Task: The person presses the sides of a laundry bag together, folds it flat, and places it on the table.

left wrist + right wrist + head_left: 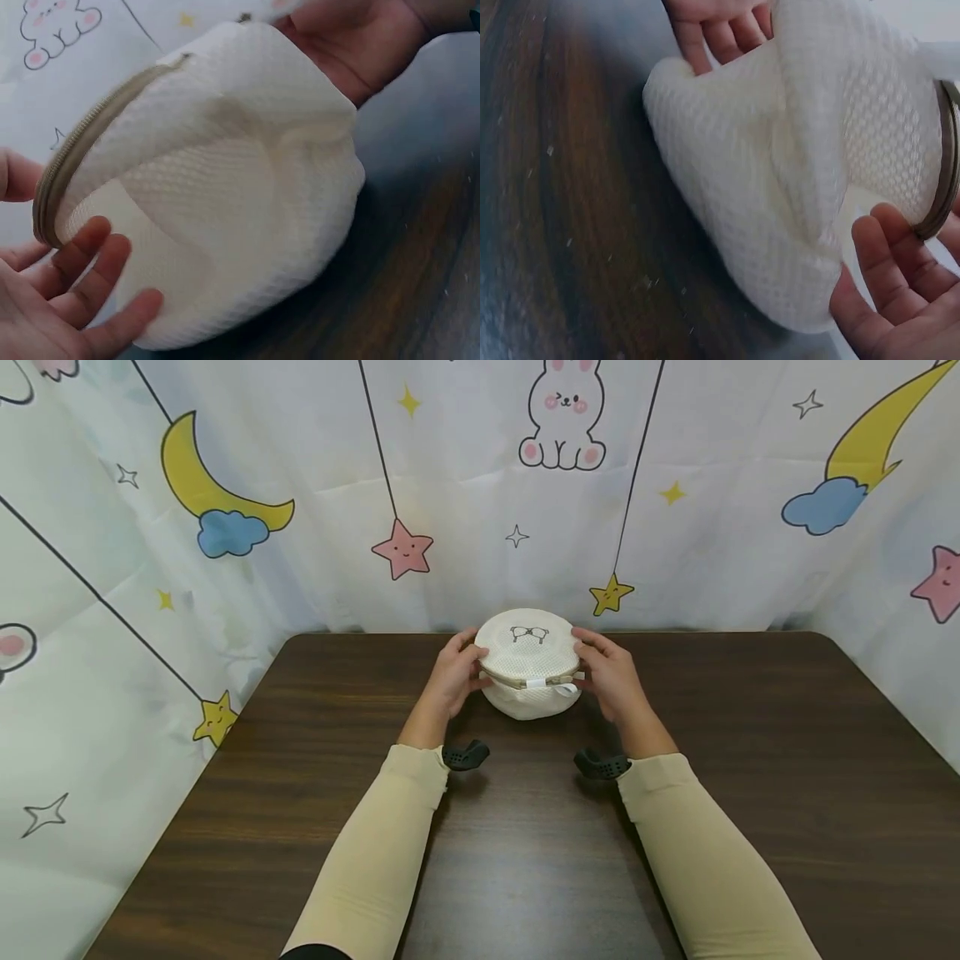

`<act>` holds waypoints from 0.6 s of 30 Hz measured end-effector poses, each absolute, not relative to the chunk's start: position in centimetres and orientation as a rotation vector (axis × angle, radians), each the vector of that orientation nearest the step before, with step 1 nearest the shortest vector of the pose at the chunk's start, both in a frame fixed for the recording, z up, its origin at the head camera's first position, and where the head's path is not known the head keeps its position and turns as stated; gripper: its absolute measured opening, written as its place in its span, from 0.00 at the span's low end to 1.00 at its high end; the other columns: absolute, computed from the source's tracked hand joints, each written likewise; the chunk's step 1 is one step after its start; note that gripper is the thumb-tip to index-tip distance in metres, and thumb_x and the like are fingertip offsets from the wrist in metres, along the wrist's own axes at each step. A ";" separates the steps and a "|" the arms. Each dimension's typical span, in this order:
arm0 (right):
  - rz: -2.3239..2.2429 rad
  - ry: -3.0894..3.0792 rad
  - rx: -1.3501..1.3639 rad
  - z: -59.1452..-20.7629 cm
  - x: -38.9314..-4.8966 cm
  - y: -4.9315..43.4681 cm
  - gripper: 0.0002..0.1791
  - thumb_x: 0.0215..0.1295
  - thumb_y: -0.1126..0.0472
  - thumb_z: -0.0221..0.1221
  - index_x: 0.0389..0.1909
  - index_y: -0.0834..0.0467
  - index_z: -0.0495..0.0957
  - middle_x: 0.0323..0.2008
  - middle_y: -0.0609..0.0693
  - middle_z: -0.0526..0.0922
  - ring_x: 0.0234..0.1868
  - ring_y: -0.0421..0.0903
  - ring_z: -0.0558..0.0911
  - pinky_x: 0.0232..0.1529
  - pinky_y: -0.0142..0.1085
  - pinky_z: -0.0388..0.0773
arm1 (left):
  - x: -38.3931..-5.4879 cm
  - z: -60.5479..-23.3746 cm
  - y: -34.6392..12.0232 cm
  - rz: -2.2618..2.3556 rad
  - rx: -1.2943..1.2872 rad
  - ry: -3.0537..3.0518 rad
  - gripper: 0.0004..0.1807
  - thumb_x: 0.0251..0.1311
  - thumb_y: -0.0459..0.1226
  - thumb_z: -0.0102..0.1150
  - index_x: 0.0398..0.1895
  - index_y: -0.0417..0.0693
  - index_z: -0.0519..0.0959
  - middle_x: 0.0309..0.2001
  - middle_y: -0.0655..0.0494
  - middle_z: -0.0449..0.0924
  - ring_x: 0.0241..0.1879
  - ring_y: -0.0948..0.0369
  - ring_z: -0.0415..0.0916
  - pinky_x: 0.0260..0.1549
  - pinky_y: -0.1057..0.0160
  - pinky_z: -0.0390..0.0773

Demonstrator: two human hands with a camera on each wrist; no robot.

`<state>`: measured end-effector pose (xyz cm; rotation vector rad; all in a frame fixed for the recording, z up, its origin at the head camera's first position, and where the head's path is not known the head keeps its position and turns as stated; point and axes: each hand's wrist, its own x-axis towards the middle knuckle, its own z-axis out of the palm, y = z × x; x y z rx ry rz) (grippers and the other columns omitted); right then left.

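A round white mesh zip pouch, with a small dark line drawing on its lid, stands near the back edge of the table. My left hand holds its left side, and my right hand holds the right side. A beige zipper runs around the rim, with a white tab at the front. In the left wrist view, the soft side wall of the pouch sags in folds and several fingertips lie along it. The right wrist view has my thumb and fingers around the pouch's edge beside the zipper.
The dark wood table ends just behind the pouch. Beyond it hangs a white curtain printed with moons, stars and a rabbit. Dark bands with small projecting parts sit at both wrists, below the hands.
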<state>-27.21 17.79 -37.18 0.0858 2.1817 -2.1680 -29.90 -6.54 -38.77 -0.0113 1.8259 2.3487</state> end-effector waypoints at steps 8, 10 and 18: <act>-2.042 2.395 0.084 -38.2 -27.4 18.0 0.24 0.71 0.56 0.56 0.67 0.54 0.72 0.49 0.49 0.75 0.45 0.40 0.77 0.54 0.42 0.77 | -30.1 -40.2 -6.6 2.274 0.008 2.191 0.25 0.66 0.36 0.60 0.66 0.49 0.71 0.57 0.47 0.79 0.45 0.58 0.79 0.37 0.65 0.79; -2.026 2.437 0.089 -38.5 -27.4 18.1 0.24 0.71 0.56 0.57 0.66 0.54 0.73 0.54 0.51 0.75 0.48 0.41 0.75 0.55 0.42 0.76 | -30.1 -40.4 -6.5 2.243 0.016 2.263 0.23 0.66 0.39 0.61 0.63 0.48 0.74 0.56 0.49 0.79 0.47 0.59 0.78 0.41 0.65 0.78; -2.015 2.490 0.080 -39.6 -27.6 18.5 0.25 0.70 0.53 0.57 0.67 0.50 0.73 0.67 0.51 0.71 0.66 0.47 0.69 0.68 0.46 0.65 | -29.9 -40.9 -6.4 2.167 0.135 2.306 0.27 0.67 0.47 0.59 0.67 0.53 0.71 0.62 0.52 0.75 0.61 0.58 0.72 0.59 0.54 0.74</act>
